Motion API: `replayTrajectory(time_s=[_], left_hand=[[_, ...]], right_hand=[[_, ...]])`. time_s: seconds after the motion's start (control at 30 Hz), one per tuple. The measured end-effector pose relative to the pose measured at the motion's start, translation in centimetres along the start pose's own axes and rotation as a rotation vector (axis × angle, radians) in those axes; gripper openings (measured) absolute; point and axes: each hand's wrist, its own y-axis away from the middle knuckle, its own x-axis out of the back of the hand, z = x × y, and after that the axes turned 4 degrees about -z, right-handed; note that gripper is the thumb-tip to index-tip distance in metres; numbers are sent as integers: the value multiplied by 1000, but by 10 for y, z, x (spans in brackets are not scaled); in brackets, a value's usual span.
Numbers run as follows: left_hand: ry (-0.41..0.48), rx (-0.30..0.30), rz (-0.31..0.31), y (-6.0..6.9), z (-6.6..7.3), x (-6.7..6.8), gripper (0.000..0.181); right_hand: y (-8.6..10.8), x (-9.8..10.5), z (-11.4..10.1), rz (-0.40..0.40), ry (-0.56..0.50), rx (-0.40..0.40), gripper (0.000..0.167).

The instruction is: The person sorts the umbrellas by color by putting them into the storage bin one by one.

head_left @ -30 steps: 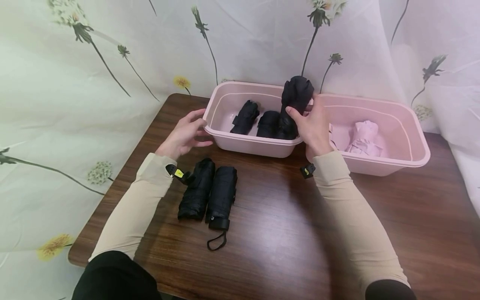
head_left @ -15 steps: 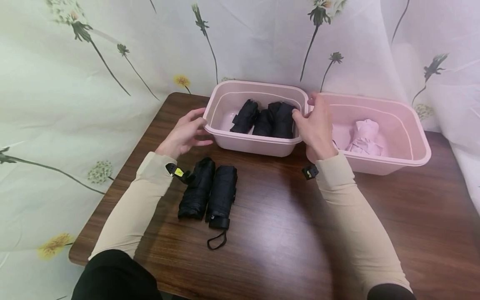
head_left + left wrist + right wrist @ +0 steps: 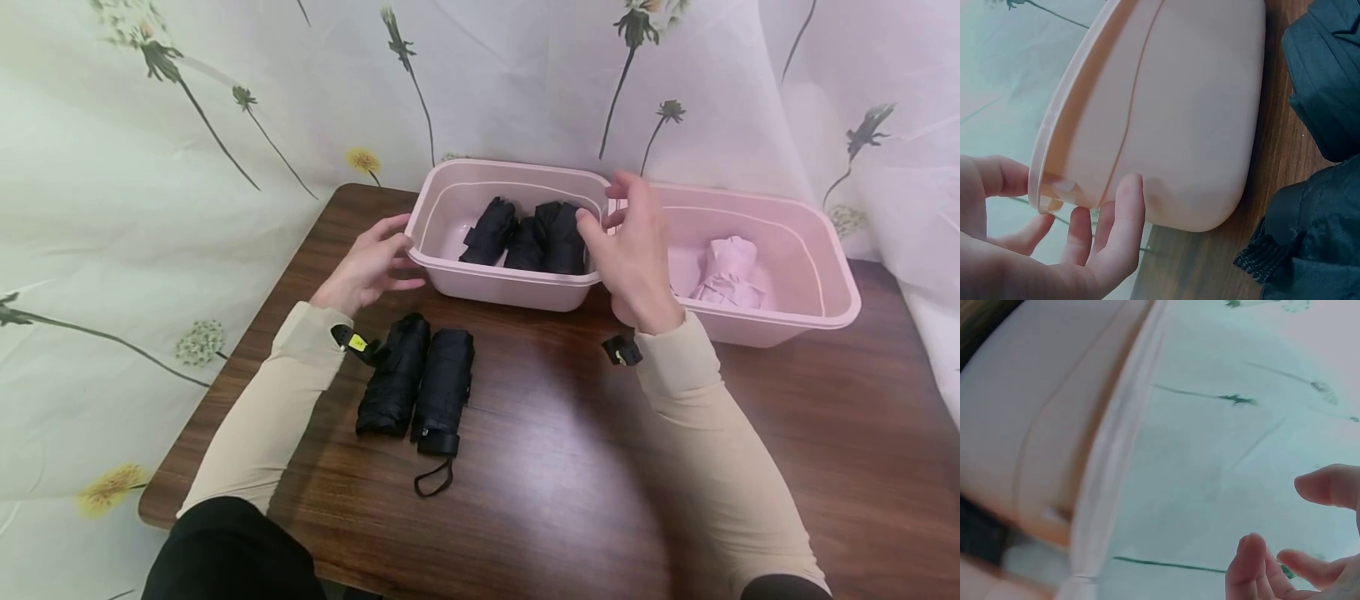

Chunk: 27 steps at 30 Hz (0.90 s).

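My left hand point(image 3: 372, 265) holds the left end of the left pink bin point(image 3: 510, 289); in the left wrist view, thumb and fingers point(image 3: 1127, 209) meet the bin's rim point(image 3: 1054, 128). Several black folded umbrellas point(image 3: 564, 242) lie side by side inside it. My right hand point(image 3: 633, 250) is over the bin's right end, fingers apart and nothing between them. In the right wrist view, the right hand point(image 3: 1300, 550) appears beside the bin rims point(image 3: 1107, 447). Two more black folded umbrellas, one point(image 3: 393, 379) left of the other point(image 3: 444, 392), lie on the table in front.
A second pink bin point(image 3: 780, 328) stands against the first on the right, with a pink folded bundle point(image 3: 729, 271) inside. Both are on a brown wooden table point(image 3: 547, 467). A flower-patterned cloth point(image 3: 510, 83) hangs behind them.
The right hand has lowered a black umbrella into the left bin beside the others and let go, then moved up slightly from it. The left hand has stayed at the bin's end.
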Motion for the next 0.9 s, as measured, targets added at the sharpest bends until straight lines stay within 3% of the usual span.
replayTrajectory(time_s=[0.27,0.43,0.67,0.9], left_hand=[[-5,3,0,0,0,0,54],[-10,1,5,0,0,0,54],[-9,-2,4,0,-1,1,54],[2,-9,-1,0,-1,1,54]], right_hand=[[18,3,-20,69,28,230,45],[34,-5,-28,68,-31,348,41],[58,-35,-24,-25,-48,385,38],[81,-77,-7,-215,78,367,43]])
